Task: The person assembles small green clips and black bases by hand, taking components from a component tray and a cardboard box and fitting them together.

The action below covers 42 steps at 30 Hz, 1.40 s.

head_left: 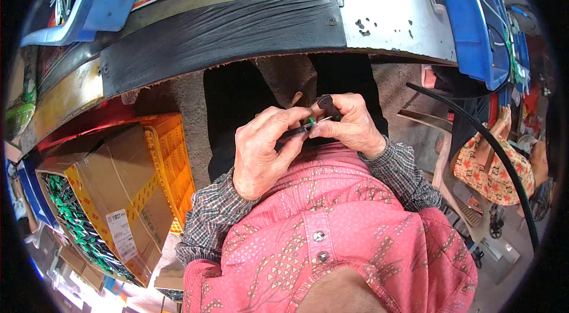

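Both hands are closed close together in front of my lap, below the workbench edge. Between its thumb and fingers, my left hand pinches a slim black piece with a small green part near its tip. My right hand grips a black piece with a rounded end that sticks up between thumb and index finger. A thin bright metal strip shows between the two hands. The fingers cover much of both pieces, and whether they are joined I cannot tell.
The workbench edge runs ahead, covered in black. Blue bins stand at both ends. At left are a cardboard box packed with black and green pieces and an orange crate. A black cable arcs on the right, near another person.
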Available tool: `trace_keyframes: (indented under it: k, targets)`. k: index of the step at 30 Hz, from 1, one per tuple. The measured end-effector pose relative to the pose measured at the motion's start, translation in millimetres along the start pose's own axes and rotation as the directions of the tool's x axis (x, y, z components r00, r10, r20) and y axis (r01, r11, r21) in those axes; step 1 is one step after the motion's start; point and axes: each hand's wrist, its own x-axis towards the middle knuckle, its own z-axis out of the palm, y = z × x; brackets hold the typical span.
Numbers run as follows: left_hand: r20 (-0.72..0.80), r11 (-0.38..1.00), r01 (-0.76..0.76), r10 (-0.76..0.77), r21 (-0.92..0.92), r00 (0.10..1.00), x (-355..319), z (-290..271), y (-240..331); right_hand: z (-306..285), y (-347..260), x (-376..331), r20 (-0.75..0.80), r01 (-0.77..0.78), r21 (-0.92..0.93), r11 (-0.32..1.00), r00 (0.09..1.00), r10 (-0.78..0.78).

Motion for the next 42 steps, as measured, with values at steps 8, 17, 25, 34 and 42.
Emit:
trace_keyframes:
  k: [8, 17, 25, 34, 42]
  targets:
    - [0.037, 0.999, 0.030, -0.028, -0.030, 0.999, -1, 1, -2, 0, 1, 0, 0.008, -0.015, -0.038, 0.999, 1.000, 0.016]
    - [0.038, 1.000, 0.004, -0.003, -0.013, 0.999, -1, 4, -9, 1, 4, 0, -0.004, -0.046, -0.040, 0.998, 0.999, 0.046]
    - [0.033, 0.963, 0.212, -0.209, -0.169, 0.977, -5, 1, -10, 3, -4, 2, -0.078, -0.184, 0.117, 0.976, 0.978, 0.193]
    - [0.071, 0.859, 0.334, -0.333, -0.388, 0.940, -13, 1, -16, 2, 2, -2, -0.028, -0.162, 0.071, 0.984, 0.986, 0.164]
    - [-0.003, 0.963, 0.200, -0.204, -0.180, 0.979, -18, -3, -15, 3, -1, 2, -0.045, 0.270, -0.478, 0.836, 0.943, -0.330]
